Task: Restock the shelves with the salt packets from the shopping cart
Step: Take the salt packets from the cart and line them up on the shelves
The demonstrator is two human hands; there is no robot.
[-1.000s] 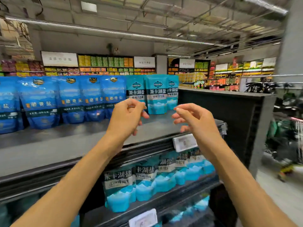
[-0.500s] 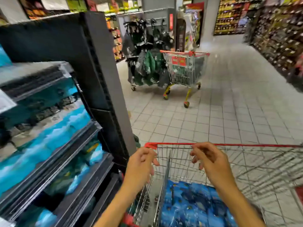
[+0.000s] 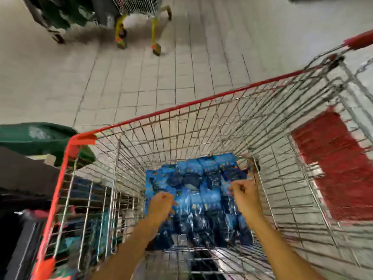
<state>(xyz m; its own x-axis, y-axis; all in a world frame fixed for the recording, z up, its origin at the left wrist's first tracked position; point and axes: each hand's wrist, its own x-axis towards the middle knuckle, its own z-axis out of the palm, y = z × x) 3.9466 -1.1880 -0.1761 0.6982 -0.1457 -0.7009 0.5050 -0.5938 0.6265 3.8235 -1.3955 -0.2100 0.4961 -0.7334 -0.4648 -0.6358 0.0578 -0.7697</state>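
I look straight down into a wire shopping cart with a red rim (image 3: pixel 181 105). Several blue salt packets (image 3: pixel 198 190) lie piled on its bottom. Both my arms reach down inside the basket. My left hand (image 3: pixel 161 206) hovers over the left part of the pile, fingers loosely curled and pointing down, with nothing seen in it. My right hand (image 3: pixel 245 196) is over the right part of the pile, fingers curled, also holding nothing that I can see. Motion blur hides whether either hand touches a packet.
The dark shelf unit (image 3: pixel 24 178) stands close on the cart's left, with a green bag (image 3: pixel 36 134) at its end. A red seat flap (image 3: pixel 333 168) hangs inside the cart's right wall. Another cart with yellow legs (image 3: pixel 154 27) stands on the tiled floor ahead.
My view swung from the top shelf, past the aisle, down into the cart. Both empty hands dropped from shelf height, over the cart rim, to just above the salt packets.
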